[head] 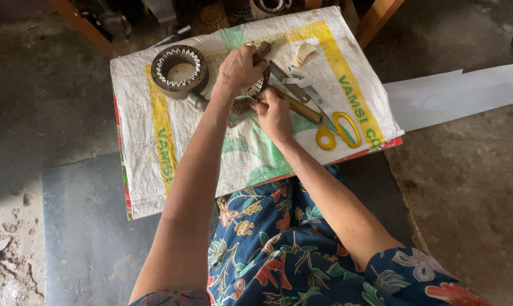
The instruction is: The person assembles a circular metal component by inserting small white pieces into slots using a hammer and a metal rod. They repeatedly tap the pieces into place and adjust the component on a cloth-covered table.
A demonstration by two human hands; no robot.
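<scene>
Seen from the head camera, the left hand clamps down on a toothed metal ring near the far edge of the cloth-covered board; the right hand pinches at its rim, just beside a wooden-handled tool; yellow scissors lie towards the right edge; a second ring sits at the far left corner; likely the ring could slip, its teeth nicking fingers.

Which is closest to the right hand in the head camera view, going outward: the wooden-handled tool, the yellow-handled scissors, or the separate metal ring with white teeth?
From the right hand:
1. Wooden-handled tool, touching the hand, just to its right.
2. Yellow-handled scissors, farther right on the sack.
3. Metal ring with white teeth, farthest, up-left beyond the left hand.
</scene>
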